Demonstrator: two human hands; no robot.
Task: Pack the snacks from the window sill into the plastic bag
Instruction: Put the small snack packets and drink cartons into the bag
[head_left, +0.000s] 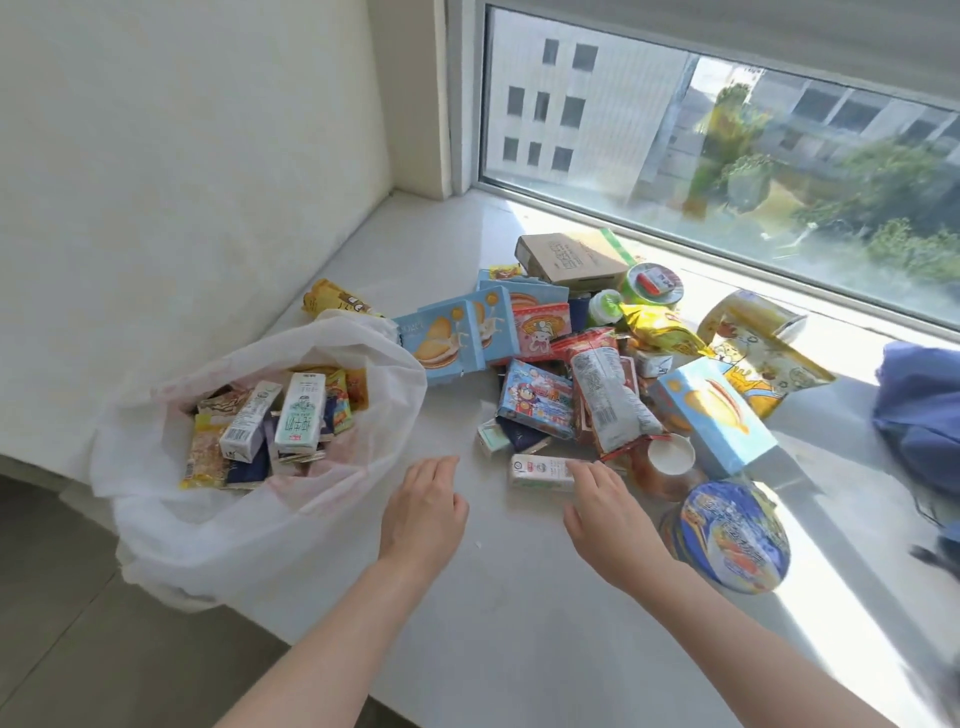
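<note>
The left grip (423, 512) hovers released, fingers relaxed and loosely spread, above the window sill (519, 623). Just to its left sits the plastic bag (249, 519), its mouth wide open, with cartons and packets (300, 413) already inside. The right grip (608, 512) is also released, fingers stretched forward; its fingertips reach the near end of a small white carton (540, 472) lying flat on the sill, grasping nothing. Beyond and to the right of the right grip lies the heap of snacks (597, 374), still on the sill. A blue-lidded bowl (727, 540) lies on its side just right of the right grip. Blue biscuit boxes (447, 343) stand beyond the left grip, beside the bag's far rim.
</note>
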